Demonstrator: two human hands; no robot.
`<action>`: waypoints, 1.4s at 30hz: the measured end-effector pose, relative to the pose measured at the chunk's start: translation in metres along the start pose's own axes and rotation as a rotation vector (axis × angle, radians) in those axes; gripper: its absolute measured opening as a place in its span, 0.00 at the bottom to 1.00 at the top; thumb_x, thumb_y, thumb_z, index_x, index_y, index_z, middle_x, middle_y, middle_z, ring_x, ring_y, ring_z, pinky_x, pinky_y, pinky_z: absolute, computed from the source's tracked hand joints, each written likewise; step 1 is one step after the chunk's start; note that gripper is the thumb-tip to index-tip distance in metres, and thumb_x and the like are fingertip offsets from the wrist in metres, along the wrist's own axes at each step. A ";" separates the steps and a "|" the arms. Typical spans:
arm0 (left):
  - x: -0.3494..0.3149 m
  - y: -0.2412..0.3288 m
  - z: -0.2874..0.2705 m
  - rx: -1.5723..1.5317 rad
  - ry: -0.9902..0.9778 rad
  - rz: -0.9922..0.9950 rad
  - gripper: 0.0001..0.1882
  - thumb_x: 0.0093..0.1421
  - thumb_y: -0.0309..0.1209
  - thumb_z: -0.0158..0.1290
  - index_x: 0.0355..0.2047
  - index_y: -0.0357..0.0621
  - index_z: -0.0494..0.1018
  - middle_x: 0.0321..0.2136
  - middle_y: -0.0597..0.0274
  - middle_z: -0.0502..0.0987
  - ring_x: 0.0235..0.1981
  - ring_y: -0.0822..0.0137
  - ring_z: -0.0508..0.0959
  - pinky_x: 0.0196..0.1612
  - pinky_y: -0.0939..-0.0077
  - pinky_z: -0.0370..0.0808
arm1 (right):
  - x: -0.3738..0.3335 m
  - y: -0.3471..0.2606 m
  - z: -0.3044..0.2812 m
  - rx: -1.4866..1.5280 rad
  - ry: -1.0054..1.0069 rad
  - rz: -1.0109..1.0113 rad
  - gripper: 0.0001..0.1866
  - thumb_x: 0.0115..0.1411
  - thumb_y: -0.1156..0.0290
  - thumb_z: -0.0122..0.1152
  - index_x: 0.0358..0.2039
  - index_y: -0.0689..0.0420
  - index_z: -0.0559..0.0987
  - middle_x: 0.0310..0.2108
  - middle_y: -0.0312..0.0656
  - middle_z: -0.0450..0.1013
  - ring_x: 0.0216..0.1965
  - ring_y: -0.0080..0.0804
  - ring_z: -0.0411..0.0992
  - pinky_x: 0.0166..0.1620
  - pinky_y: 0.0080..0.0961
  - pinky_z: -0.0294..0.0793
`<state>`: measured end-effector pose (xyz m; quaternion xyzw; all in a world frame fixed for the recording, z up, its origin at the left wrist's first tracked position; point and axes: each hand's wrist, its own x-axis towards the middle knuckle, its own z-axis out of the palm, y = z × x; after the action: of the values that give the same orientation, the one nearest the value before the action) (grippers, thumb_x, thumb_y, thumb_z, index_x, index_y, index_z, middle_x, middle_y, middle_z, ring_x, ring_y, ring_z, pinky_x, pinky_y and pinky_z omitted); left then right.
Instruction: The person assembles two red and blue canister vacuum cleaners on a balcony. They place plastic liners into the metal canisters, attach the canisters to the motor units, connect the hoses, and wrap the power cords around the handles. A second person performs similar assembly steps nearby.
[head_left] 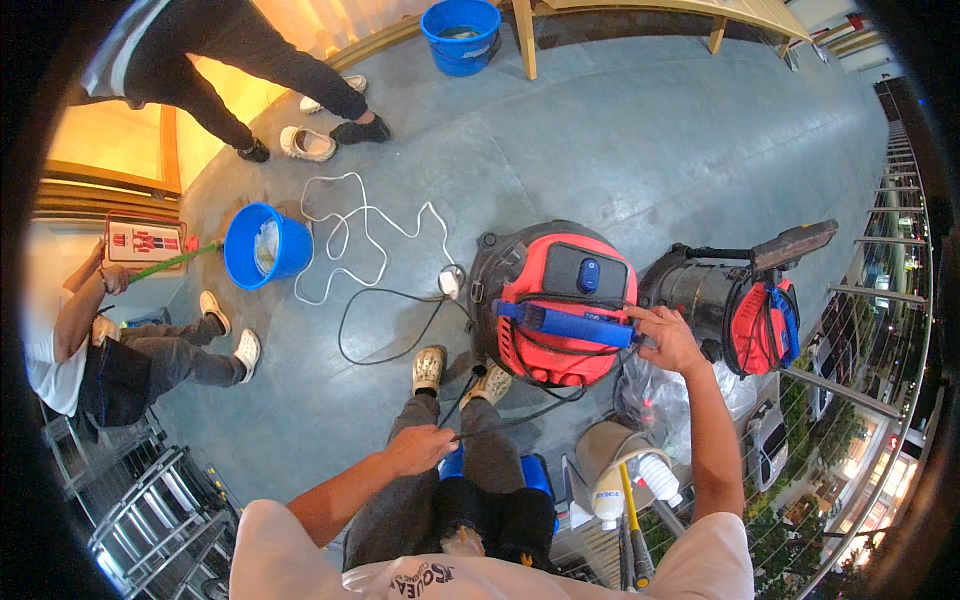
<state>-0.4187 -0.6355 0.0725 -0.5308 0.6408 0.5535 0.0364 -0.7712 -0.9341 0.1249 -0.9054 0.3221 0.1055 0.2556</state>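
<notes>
A red and black drum vacuum cleaner [545, 262] with a blue handle [570, 325] stands upright just ahead of my feet. My right hand [668, 340] reaches to the right end of that handle, its fingers stretched out and touching there; a black cord lies across the lid beside them. Low in front of my legs, my left hand [420, 450] is closed around a black power cord [520, 422], which runs up to the vacuum's near side. More black cord loops on the floor left of the machine, by a white extension socket [452, 281] with a tangled white cable [367, 210].
At right stand a second red and black vacuum [762, 325], a clear plastic bag [690, 400] and a bucket of bottles [610, 450]. Railing [860, 400] borders that side. Two people work at left near a blue bucket [265, 245]; another blue bucket [461, 40] and ladders [160, 510] are around.
</notes>
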 end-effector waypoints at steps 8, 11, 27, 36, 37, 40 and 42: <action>-0.061 0.033 -0.128 0.110 0.687 0.057 0.07 0.48 0.34 0.55 0.26 0.46 0.72 0.19 0.57 0.73 0.20 0.58 0.74 0.23 0.68 0.72 | -0.020 0.015 0.009 0.268 0.134 0.041 0.08 0.43 0.73 0.56 0.26 0.58 0.70 0.48 0.37 0.67 0.42 0.42 0.67 0.45 0.32 0.64; -0.071 0.025 -0.134 0.201 0.402 -0.159 0.07 0.49 0.34 0.54 0.26 0.45 0.71 0.20 0.56 0.73 0.20 0.57 0.74 0.25 0.67 0.72 | -0.026 0.023 0.013 0.357 0.231 0.065 0.08 0.44 0.74 0.56 0.27 0.60 0.70 0.46 0.41 0.69 0.43 0.43 0.68 0.46 0.31 0.64; 0.043 0.271 -0.263 -0.626 0.546 0.758 0.17 0.61 0.42 0.42 0.38 0.41 0.67 0.20 0.66 0.66 0.18 0.75 0.65 0.19 0.81 0.63 | -0.051 0.037 0.063 0.848 0.379 0.437 0.12 0.57 0.67 0.50 0.39 0.58 0.73 0.35 0.36 0.72 0.36 0.22 0.67 0.41 0.21 0.65; 0.109 0.238 -0.351 1.045 0.380 0.787 0.12 0.57 0.44 0.44 0.34 0.53 0.67 0.24 0.59 0.72 0.26 0.57 0.74 0.23 0.64 0.71 | -0.090 0.074 0.095 0.286 0.499 0.338 0.10 0.52 0.72 0.56 0.36 0.57 0.75 0.47 0.41 0.67 0.46 0.25 0.66 0.46 0.21 0.64; 0.107 0.226 -0.354 1.093 0.307 0.651 0.12 0.56 0.45 0.44 0.33 0.52 0.67 0.24 0.60 0.72 0.26 0.58 0.74 0.23 0.64 0.71 | -0.093 0.076 0.103 0.534 0.578 0.318 0.10 0.52 0.73 0.56 0.36 0.58 0.75 0.47 0.41 0.67 0.45 0.25 0.66 0.45 0.20 0.65; 0.094 0.204 -0.335 0.876 0.342 0.765 0.12 0.56 0.43 0.46 0.32 0.50 0.70 0.24 0.61 0.73 0.25 0.60 0.75 0.22 0.66 0.71 | -0.096 0.077 0.127 0.914 0.725 0.386 0.08 0.52 0.75 0.57 0.34 0.58 0.75 0.48 0.40 0.66 0.43 0.24 0.66 0.41 0.19 0.67; 0.085 0.200 -0.312 0.757 0.329 0.790 0.12 0.56 0.41 0.47 0.33 0.49 0.72 0.24 0.62 0.73 0.24 0.61 0.75 0.22 0.68 0.71 | -0.100 0.077 0.141 1.155 0.792 0.497 0.07 0.53 0.74 0.57 0.34 0.57 0.76 0.47 0.40 0.67 0.41 0.24 0.67 0.38 0.19 0.68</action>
<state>-0.4309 -0.9585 0.2730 -0.2800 0.9414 0.1670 -0.0861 -0.9005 -0.8575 0.0108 -0.4977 0.5896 -0.3603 0.5243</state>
